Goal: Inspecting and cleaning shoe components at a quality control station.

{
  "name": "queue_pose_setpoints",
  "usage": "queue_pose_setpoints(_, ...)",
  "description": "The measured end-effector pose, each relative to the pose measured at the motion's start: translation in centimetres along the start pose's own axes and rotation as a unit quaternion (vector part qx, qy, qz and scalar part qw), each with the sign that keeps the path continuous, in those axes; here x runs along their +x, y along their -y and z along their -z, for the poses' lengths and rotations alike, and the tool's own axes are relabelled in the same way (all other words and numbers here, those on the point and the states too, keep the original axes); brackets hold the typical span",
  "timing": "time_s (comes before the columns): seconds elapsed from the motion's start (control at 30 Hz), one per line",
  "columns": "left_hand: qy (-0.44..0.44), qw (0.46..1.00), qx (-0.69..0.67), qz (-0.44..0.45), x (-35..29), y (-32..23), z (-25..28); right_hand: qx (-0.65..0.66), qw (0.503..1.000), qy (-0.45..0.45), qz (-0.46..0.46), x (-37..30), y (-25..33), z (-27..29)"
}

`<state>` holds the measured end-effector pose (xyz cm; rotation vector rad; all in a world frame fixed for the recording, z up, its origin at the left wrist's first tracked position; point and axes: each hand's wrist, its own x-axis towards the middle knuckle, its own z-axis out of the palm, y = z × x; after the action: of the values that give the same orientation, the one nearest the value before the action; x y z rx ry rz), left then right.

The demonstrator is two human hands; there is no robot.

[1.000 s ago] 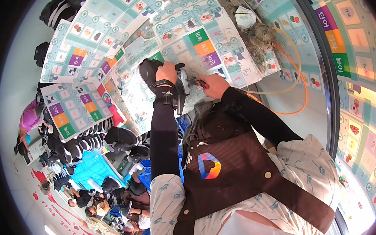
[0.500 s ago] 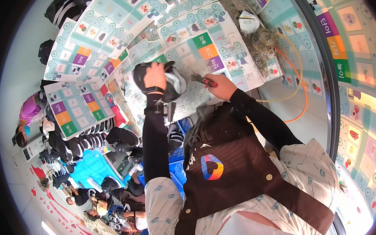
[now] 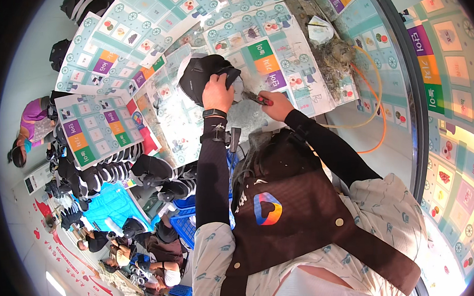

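Note:
My left hand [image 3: 218, 95] grips a black cap [image 3: 197, 81] by its edge, above the pale, dusty table [image 3: 190, 137]. A light lining shows at the cap's right side. To its right, my right hand [image 3: 279, 106] is closed round a small tool [image 3: 264, 100] with a red and black handle. Its dark tip points left toward the cap, close to the lining; I cannot tell whether they touch. The tool's exact kind is unclear.
Patterned boards [image 3: 109, 52] stand round the table's far and left sides. Grey lint [image 3: 339, 52] and a white crumpled piece [image 3: 320, 30] lie at the right edge, near an orange hose [image 3: 379, 123]. Stacked caps [image 3: 103, 172] and a blue crate [image 3: 185, 227] are to the left. Other people sit beyond.
The cap has moved right and been turned, its dark outside now showing more. My left hand has shifted right with it, nearer the tool. My right hand has barely moved.

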<state>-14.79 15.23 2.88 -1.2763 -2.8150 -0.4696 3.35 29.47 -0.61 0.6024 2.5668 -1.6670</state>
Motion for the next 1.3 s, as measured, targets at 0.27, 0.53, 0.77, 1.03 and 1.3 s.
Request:
queue_pose_setpoints(0.27, -0.014, 0.999, -0.026, 0.04, -0.5, -0.4, 0.4, -0.002, 0.999, 0.013, -0.038, 1.6, -1.3, -1.1)
queue_pose_setpoints(0.53, 0.051, 0.987, -0.073, 0.13, -2.2, 0.7, 2.1, 0.028, 0.997, 0.008, -0.074, 1.3, -1.4, -1.4)
queue_pose_setpoints(0.77, 0.1, 0.97, -0.104, 0.194, -5.3, 1.6, 2.3, 0.068, 0.99, 0.065, -0.102, 1.7, -0.8, -0.9)
queue_pose_setpoints(1.03, 0.072, 0.962, -0.162, 0.205, -11.2, 1.7, 1.3, 0.078, 0.982, 0.103, -0.139, 1.0, 0.7, -0.6)
queue_pose_setpoints(1.3, 0.095, 0.923, -0.246, 0.28, -13.5, 0.8, 1.6, 0.003, 0.985, 0.15, -0.079, 0.7, 1.3, -0.2)
